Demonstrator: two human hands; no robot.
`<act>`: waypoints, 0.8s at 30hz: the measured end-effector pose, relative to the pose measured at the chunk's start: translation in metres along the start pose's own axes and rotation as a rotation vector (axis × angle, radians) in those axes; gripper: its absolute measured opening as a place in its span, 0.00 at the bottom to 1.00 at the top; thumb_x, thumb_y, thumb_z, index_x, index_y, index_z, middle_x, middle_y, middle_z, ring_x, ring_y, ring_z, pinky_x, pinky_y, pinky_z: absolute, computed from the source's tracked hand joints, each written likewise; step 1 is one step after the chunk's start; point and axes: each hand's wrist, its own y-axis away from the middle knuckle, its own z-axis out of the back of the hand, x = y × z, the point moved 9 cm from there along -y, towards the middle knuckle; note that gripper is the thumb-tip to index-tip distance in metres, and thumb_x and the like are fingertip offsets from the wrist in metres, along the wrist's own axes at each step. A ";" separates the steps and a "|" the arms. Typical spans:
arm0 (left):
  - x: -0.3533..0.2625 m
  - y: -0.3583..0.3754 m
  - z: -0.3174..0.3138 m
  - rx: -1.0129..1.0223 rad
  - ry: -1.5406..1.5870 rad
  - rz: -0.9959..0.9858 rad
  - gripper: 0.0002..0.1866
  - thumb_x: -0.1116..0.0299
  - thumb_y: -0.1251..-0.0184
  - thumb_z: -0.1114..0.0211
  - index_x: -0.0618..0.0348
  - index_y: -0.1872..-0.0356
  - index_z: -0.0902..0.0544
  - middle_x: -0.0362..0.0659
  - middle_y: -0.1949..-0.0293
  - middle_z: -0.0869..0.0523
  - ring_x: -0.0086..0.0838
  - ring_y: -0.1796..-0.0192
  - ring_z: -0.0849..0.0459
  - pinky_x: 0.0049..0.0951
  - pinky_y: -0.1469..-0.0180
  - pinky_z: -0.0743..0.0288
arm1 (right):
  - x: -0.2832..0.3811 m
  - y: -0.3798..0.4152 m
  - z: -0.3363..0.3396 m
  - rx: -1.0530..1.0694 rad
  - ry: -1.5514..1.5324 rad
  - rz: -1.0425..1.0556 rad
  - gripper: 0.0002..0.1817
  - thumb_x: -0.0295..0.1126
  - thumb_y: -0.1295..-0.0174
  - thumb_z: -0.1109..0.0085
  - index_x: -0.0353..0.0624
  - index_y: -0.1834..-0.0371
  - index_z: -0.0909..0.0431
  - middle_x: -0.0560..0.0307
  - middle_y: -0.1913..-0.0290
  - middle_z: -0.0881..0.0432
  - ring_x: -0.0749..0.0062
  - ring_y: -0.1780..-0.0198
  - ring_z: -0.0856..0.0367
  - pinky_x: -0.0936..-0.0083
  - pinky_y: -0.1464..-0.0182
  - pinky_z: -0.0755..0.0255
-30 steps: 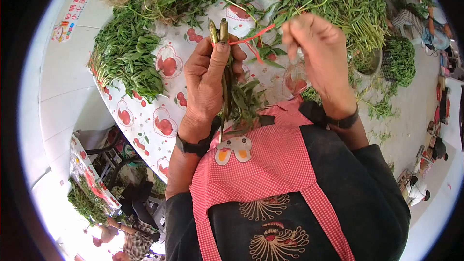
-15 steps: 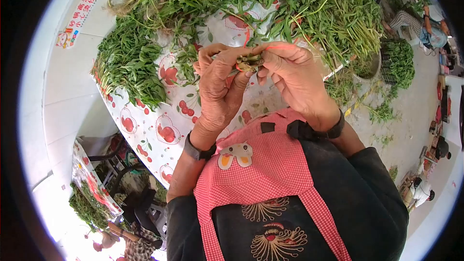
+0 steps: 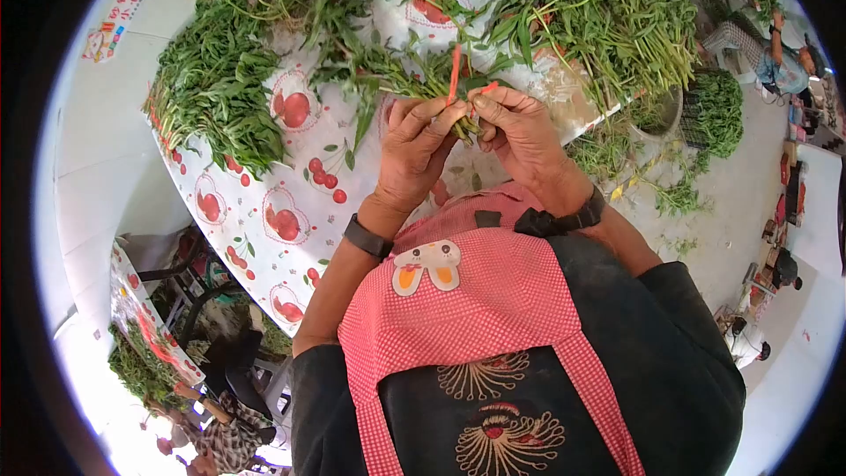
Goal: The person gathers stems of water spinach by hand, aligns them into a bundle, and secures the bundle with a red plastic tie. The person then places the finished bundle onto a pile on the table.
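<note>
My left hand [image 3: 412, 152] and my right hand [image 3: 526, 137] meet over the near part of the table, thumbs and fingers pinched. Between them is a small bunch of leafy greens [image 3: 414, 81], its cut stem ends toward me and its leaves spreading away over the tablecloth. A thin red tie [image 3: 455, 75] stands up from my left fingertips. More of the red strip shows at my right fingertips, so each hand grips a part of it. Whether it goes fully around the stems is hidden by the fingers.
Heaps of greens [image 3: 608, 26] cover the far side of the table, with tied-looking bunches [image 3: 211, 88] at the left. The tablecloth [image 3: 291, 185] has a cherry print. A round tub [image 3: 661, 119] stands at the right. Another person [image 3: 220, 432] works at the lower left.
The stem ends have tipped downward and the leaves now lie away from me. The red strip is pulled upright at my left fingers. Both hands have moved slightly lower.
</note>
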 end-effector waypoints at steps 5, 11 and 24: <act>0.002 0.028 -0.010 0.005 -0.017 -0.002 0.28 0.82 0.57 0.30 0.51 0.48 0.20 0.39 0.51 0.21 0.39 0.53 0.23 0.33 0.52 0.24 | -0.011 0.009 0.012 0.008 0.294 0.025 0.07 0.28 0.39 0.39 0.38 0.61 0.19 0.64 0.72 0.20 0.86 0.79 0.27 0.88 0.76 0.31; -0.006 0.041 -0.018 0.038 -0.030 0.031 0.29 0.81 0.57 0.30 0.54 0.47 0.21 0.41 0.50 0.21 0.40 0.53 0.23 0.34 0.53 0.23 | -0.011 0.008 0.022 0.071 0.555 -0.033 0.08 0.29 0.40 0.37 0.37 0.61 0.19 0.64 0.72 0.20 0.86 0.78 0.26 0.87 0.77 0.31; -0.014 0.032 0.002 -0.080 0.097 0.310 0.19 0.85 0.49 0.34 0.58 0.54 0.16 0.43 0.56 0.16 0.32 0.54 0.18 0.27 0.52 0.25 | 0.011 0.001 -0.014 0.352 0.541 -0.083 0.08 0.28 0.39 0.39 0.36 0.60 0.20 0.57 0.68 0.17 0.84 0.78 0.25 0.86 0.78 0.29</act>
